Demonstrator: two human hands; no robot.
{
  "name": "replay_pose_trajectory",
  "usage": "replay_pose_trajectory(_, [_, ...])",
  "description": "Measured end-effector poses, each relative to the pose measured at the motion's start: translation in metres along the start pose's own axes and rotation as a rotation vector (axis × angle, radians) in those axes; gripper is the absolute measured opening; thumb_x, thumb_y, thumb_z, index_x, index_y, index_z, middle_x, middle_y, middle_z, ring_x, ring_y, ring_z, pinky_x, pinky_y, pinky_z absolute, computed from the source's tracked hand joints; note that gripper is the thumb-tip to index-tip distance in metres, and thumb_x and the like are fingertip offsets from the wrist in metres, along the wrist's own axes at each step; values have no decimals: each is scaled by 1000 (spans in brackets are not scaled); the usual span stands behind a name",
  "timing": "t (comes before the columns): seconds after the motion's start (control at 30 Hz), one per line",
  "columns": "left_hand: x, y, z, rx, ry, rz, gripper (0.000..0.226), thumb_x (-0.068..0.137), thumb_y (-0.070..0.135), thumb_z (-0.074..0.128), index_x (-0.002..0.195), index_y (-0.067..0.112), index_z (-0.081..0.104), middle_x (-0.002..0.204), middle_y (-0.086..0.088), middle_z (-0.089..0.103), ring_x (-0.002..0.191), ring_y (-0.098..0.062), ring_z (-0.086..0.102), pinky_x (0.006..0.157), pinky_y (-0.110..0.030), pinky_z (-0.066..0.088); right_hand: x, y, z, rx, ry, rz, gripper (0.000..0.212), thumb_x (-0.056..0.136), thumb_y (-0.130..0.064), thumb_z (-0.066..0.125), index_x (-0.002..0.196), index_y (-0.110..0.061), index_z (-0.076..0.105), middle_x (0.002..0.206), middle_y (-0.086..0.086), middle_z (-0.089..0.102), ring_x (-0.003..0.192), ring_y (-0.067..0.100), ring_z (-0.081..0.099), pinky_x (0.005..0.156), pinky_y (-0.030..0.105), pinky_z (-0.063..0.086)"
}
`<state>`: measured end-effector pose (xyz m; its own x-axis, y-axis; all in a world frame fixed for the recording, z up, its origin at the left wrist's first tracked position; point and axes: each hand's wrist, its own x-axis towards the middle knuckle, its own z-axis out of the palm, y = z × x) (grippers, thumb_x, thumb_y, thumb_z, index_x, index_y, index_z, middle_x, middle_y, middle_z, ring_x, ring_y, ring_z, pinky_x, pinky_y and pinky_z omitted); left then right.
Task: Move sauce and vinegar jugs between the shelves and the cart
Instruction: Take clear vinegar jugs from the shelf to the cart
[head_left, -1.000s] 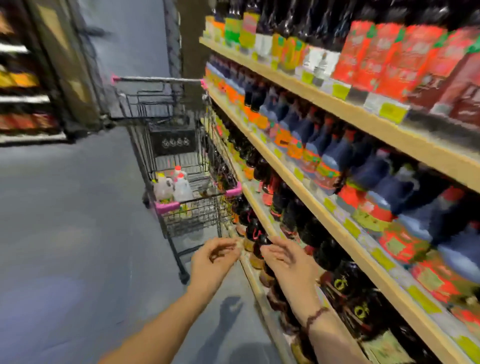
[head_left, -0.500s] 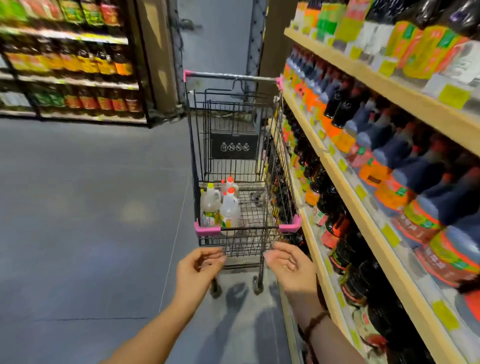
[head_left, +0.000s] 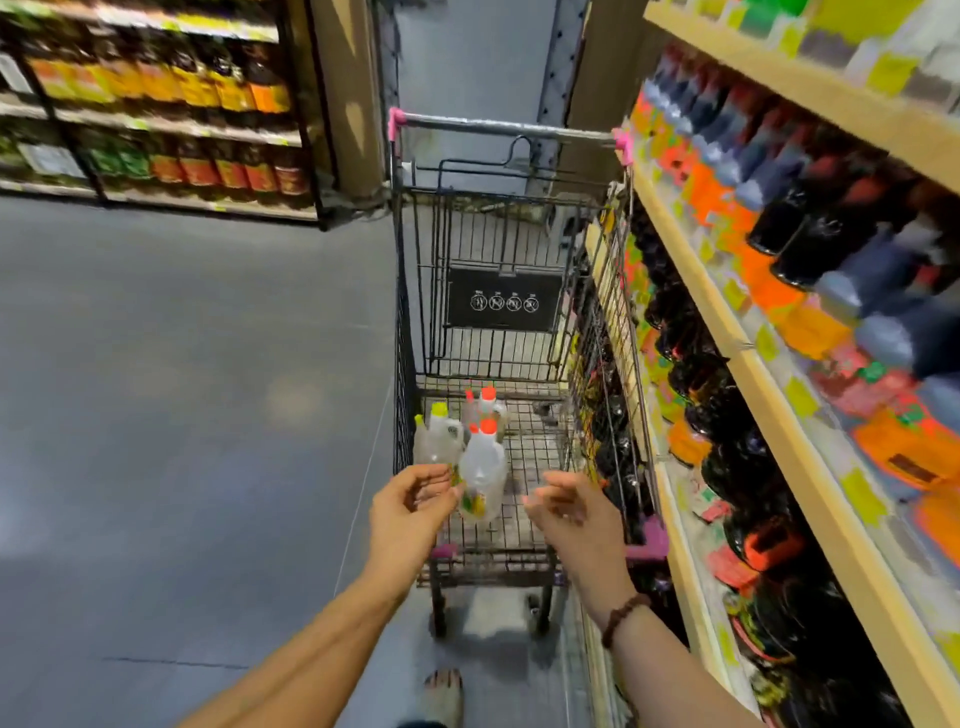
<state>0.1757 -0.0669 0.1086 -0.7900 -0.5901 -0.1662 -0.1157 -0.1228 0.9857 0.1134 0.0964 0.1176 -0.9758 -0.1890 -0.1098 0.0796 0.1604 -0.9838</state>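
Reaching into the cart for a jug

Both hands hang empty over the near end of the cart, left hand and right hand with fingers loosely curled and apart. The clear jugs stand inside at its left; next, I'd guess, one gets gripped and carried to the shelves.

single view only, worn on the head, looking forward and steeply down along a shop aisle. close over both outstretched forearms, with the left hand and right hand low in the middle. straight ahead and near, the cart seen from its front end, handle farthest away. hard against the right edge, the shelves, blurred. wide-angle bend at the borders.
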Motion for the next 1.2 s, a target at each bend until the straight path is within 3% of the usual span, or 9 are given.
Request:
replay_pose_trajectory(0.13, [52,-8,12,39,1,-35,28,75,-8,71,101,1,66,88,-13,67,81,-17,61,74,-14,54,46,13,14,-56,-9,58,31,72,-4,77,93,-22,64,90,-1,67,85,13,64,67,12,52])
replay_pose_trajectory(0.33, [106,-36,29,98,-24,-136,29,75,-3,72,103,6,68,83,-5,66,82,-16,63,89,-39,54,103,50,31,-100,-17,156,35,72,-3,77,90,-28,60,91,0,64,84,13,63,69,16,53])
replay_pose_trajectory(0.43, [126,-58,40,106,-18,-200,33,75,-5,72,107,5,67,87,-1,67,87,-14,64,90,-33,53,127,74,38,-120,-39,210,35,73,-3,76,87,-30,58,93,1,63,85,15,62,73,19,54])
replay_pose_trajectory(0.53, [142,-81,51,133,-21,-233,31,75,-6,71,99,14,66,89,2,67,85,-11,63,77,-14,52,149,94,43,-177,-108,266,26,77,-9,74,96,-19,60,96,-1,62,83,9,60,69,11,48])
replay_pose_trajectory(0.6, [150,-93,56,172,-8,-242,33,73,-7,73,101,9,66,85,4,65,80,-2,63,71,-6,49,158,107,48,-233,-113,253,31,76,-12,75,103,-15,61,100,1,61,90,12,58,76,17,46])
replay_pose_trajectory(0.7, [161,-113,61,205,4,-269,37,70,-1,77,105,4,66,83,0,64,78,-5,63,74,-12,51,172,135,59,-272,-110,237,26,77,-16,75,98,-13,63,105,3,59,97,16,55,82,27,48])
replay_pose_trajectory(0.83, [166,-131,63,165,-7,-348,39,76,2,73,114,6,65,101,-4,68,89,-11,64,71,-11,52,178,161,70,-314,-123,244,25,81,-26,71,98,-9,64,107,7,63,100,18,58,69,7,42])
replay_pose_trajectory(1.03, [170,-136,66,163,-32,-362,40,82,4,68,121,3,60,111,-8,64,97,-11,58,74,-7,50,174,154,76,-237,-95,173,10,90,-21,61,88,-11,61,86,-6,62,79,0,55,62,4,40])
replay_pose_trajectory(1.2, [167,-129,66,158,-99,-383,39,82,18,70,120,15,62,114,-3,62,104,-14,57,80,-15,49,175,147,66,-250,-84,153,13,93,-24,55,89,-14,62,77,-10,59,71,-1,53,58,8,41])
